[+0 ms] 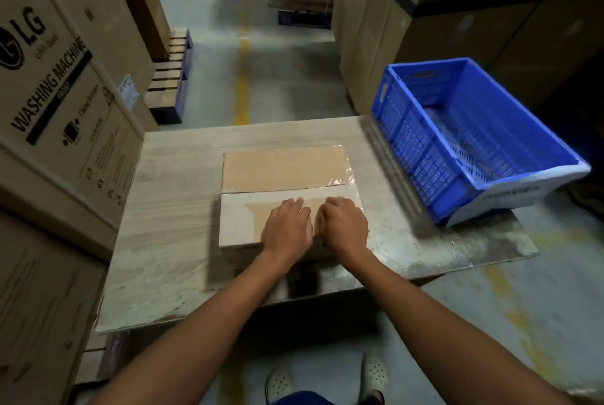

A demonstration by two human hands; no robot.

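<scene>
A closed cardboard box (pixel 284 169) lies on a pale wooden table (pixel 170 208). Clear tape glints along its right edge and over the seam between its two top flaps. Both my hands rest side by side on the near flap. My left hand (pixel 287 224) lies flat with its fingers stretched forward on the cardboard. My right hand (pixel 343 221) sits beside it with its fingers bent down onto the flap; whether it holds anything is hidden under the knuckles.
A blue plastic crate (pixel 434 156) sits tilted on the table's right end. Large washing machine cartons (pixel 55 94) stand close on the left, and tall cartons (pixel 457 12) rise at the right. Wooden pallets (pixel 170 77) and a concrete aisle with a yellow line lie beyond.
</scene>
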